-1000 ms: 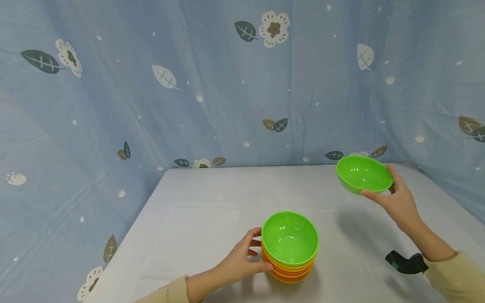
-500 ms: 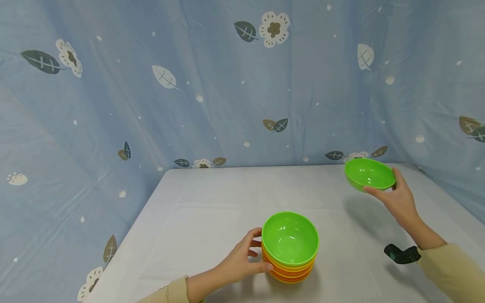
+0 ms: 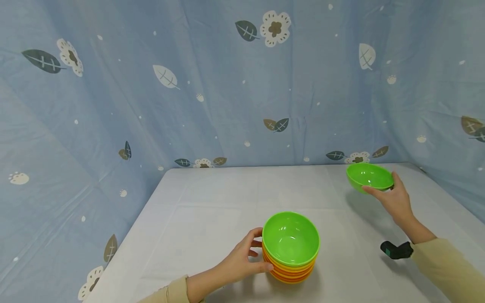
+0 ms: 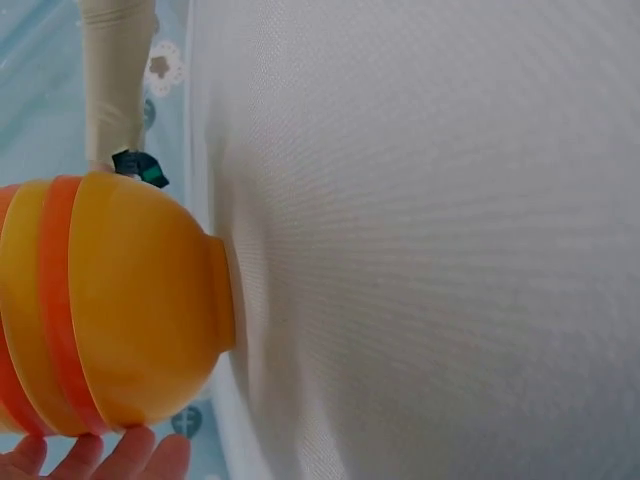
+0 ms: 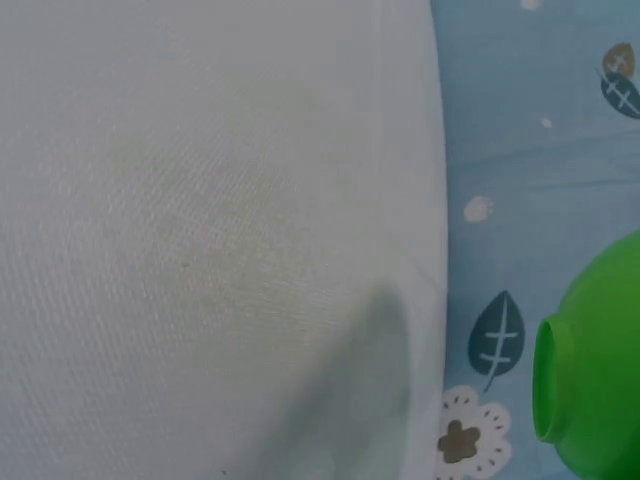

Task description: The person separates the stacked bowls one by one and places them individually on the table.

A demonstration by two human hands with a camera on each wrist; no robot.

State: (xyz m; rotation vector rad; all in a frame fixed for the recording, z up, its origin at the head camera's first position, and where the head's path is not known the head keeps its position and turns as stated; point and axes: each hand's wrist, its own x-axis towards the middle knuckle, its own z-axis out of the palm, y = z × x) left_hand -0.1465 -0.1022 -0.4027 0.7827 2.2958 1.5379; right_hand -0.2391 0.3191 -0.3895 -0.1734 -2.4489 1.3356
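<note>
A stack of nested bowls stands upright on the table, with a green bowl on top and several yellow and orange bowls under it. My left hand holds the stack's left side between thumb and fingers. In the left wrist view, its fingertips touch the sides of the yellow and orange bowls. Off to the far right, my right hand grips another green bowl by its near right rim, above the table. The right wrist view shows that bowl's foot and outer side, but not the hand.
A white cloth covers the table. Behind and beside it hangs a blue patterned curtain. A black wrist device juts out from the right sleeve.
My right hand has moved the held green bowl slightly right, then lower, and its tilt has levelled somewhat. The left hand and the stack have stayed put.
</note>
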